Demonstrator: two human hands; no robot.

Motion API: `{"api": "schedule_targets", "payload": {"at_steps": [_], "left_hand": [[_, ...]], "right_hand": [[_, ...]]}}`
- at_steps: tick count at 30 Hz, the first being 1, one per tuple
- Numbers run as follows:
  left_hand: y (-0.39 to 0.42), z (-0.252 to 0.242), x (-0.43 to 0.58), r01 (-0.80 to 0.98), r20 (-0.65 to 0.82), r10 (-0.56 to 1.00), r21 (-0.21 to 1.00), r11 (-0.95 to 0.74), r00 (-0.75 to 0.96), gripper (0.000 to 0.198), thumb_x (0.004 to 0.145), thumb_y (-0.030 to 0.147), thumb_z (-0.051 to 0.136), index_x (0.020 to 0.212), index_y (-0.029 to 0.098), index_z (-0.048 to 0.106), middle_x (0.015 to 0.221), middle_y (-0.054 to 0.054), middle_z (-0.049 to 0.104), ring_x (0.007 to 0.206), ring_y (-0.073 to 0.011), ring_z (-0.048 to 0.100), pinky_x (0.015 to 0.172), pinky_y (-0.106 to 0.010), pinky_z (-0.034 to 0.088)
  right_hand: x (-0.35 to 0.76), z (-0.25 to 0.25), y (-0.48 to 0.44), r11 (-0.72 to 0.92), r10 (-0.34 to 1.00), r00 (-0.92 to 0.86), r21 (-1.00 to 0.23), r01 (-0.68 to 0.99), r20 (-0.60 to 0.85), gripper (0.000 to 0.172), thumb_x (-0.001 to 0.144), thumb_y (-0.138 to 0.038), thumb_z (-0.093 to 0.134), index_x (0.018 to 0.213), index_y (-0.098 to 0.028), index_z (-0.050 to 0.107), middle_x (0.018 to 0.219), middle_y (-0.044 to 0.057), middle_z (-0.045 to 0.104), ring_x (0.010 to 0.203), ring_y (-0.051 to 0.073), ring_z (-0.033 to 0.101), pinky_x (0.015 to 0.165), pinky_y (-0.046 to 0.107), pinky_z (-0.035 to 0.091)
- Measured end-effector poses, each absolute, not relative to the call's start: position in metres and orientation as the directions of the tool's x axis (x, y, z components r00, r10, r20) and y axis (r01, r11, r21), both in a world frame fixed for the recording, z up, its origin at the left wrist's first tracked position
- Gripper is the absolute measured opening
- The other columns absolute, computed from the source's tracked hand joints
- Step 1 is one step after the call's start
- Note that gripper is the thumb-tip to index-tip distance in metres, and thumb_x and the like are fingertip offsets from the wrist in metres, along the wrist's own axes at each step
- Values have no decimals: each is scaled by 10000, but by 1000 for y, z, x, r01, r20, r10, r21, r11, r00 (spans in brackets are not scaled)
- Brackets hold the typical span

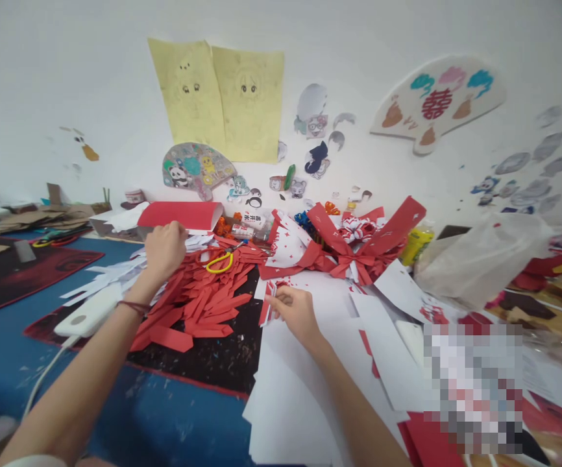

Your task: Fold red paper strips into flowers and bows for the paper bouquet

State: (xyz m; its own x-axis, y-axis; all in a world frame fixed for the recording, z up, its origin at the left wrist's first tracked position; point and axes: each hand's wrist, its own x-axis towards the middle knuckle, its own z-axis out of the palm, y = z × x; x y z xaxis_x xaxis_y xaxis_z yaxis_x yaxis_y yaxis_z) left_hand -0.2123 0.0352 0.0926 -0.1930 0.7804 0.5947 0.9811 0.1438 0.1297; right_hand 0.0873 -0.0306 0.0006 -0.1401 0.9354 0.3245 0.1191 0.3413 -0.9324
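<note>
Pinching a folded red-and-white paper piece between thumb and fingers, the right hand is over the upper left part of the white sheets. The left hand is raised with its fingers curled in, in front of a curved red sheet; whether it grips anything I cannot tell. Between the forearms, red paper strips lie heaped on a dark mat, with yellow-handled scissors on top. The mat lies on the blue surface.
</note>
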Motion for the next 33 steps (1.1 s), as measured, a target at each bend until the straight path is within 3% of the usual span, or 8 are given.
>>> {"api": "schedule_targets", "payload": {"at_steps": [1, 2, 4, 7, 11, 22, 28, 33], "left_hand": [[34, 91, -204, 975, 586, 784, 197, 107, -205, 317, 938, 366, 399, 1006, 103, 562, 957, -158, 677, 919, -270, 599, 762, -332, 409], [31, 89, -193, 911, 557, 798, 411, -24, -230, 291, 923, 376, 438, 993, 120, 557, 916, -130, 686, 851, -236, 619, 721, -298, 421], [19, 82, -163, 559, 416, 898, 784, -271, -148, 309, 893, 447, 487, 945, 149, 548, 799, -77, 681, 705, -187, 620, 632, -258, 435], [-7, 67, -111, 54, 238, 951, 966, -253, 196, 341, 819, 489, 609, 860, 156, 547, 725, -43, 641, 634, -148, 587, 584, -231, 438], [-29, 49, -67, -135, 180, 919, 981, -140, 351, 348, 826, 489, 617, 838, 145, 569, 737, -36, 600, 657, -140, 576, 636, -250, 470], [-26, 34, -65, -132, 222, 927, 973, -190, 304, 279, 834, 435, 627, 888, 167, 568, 799, -4, 596, 668, -121, 583, 648, -235, 472], [-32, 29, -64, 230, 432, 901, 874, -429, 37, 253, 801, 417, 663, 832, 166, 648, 775, -21, 668, 690, -140, 607, 656, -222, 472], [-39, 26, -66, 447, 497, 865, 759, -474, 73, 243, 825, 387, 638, 927, 188, 733, 874, -43, 739, 759, -181, 662, 703, -249, 501]], "right_hand": [[88, 1, -30, 336, 937, -139, -936, 106, 321, 337, 747, -465, 696, 593, -193, 570, 463, -20, 570, 414, 129, 549, 395, 213, 387], [88, 1, -30, 331, 938, -140, -939, 88, 317, 334, 752, -463, 694, 601, -189, 577, 466, -18, 575, 417, 128, 551, 394, 210, 388], [89, 1, -29, 315, 940, -146, -948, 33, 307, 330, 759, -457, 692, 616, -179, 588, 470, -13, 580, 410, 121, 545, 386, 205, 381], [91, 3, -26, 289, 944, -145, -955, -73, 296, 343, 751, -462, 703, 616, -166, 595, 475, -11, 583, 390, 106, 530, 373, 199, 369], [93, 7, -26, 250, 946, -161, -950, -187, 280, 368, 723, -493, 720, 624, -158, 603, 510, -3, 598, 407, 105, 544, 375, 200, 384], [92, 11, -31, 200, 924, -285, -956, -212, 256, 333, 729, -445, 734, 623, -159, 598, 529, -12, 601, 422, 96, 531, 415, 208, 392], [90, 9, -30, 256, 950, -157, -962, -93, 268, 337, 736, -426, 726, 593, -167, 565, 458, -26, 565, 385, 94, 504, 388, 197, 365], [91, 4, -29, 319, 946, -56, -948, 0, 319, 318, 756, -397, 714, 596, -169, 562, 450, -32, 543, 403, 102, 523, 396, 191, 369]]}}
